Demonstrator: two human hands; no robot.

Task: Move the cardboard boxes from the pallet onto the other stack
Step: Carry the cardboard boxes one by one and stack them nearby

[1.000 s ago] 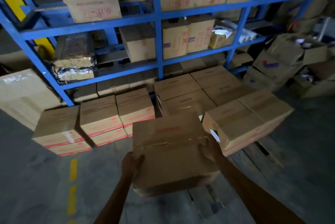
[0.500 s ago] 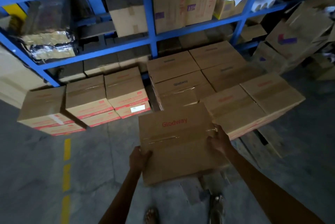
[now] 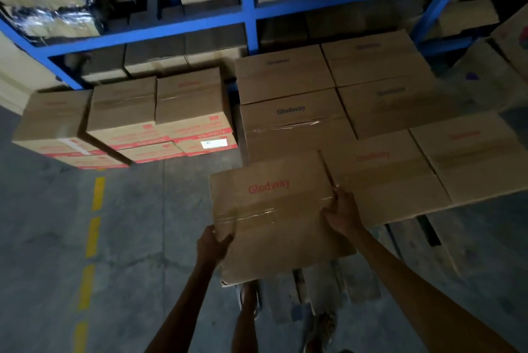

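Matt brown cardboard is seen on the held box [image 3: 274, 218], sealed with glossy clear tape [image 3: 257, 214]. The rack [image 3: 248, 9] is painted blue metal; the floor [image 3: 137, 238] is rough grey concrete.

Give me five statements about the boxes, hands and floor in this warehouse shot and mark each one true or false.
1. Both hands grip one box. True: the left hand and right hand hold the carried box by its sides.
2. The carried box is printed in blue. False: its Glodway lettering is red.
3. A dashed yellow line marks the floor on the left. True.
4. The shelving frame is green. False: it is blue.
5. The carried box lies open. False: clear tape seals its top.
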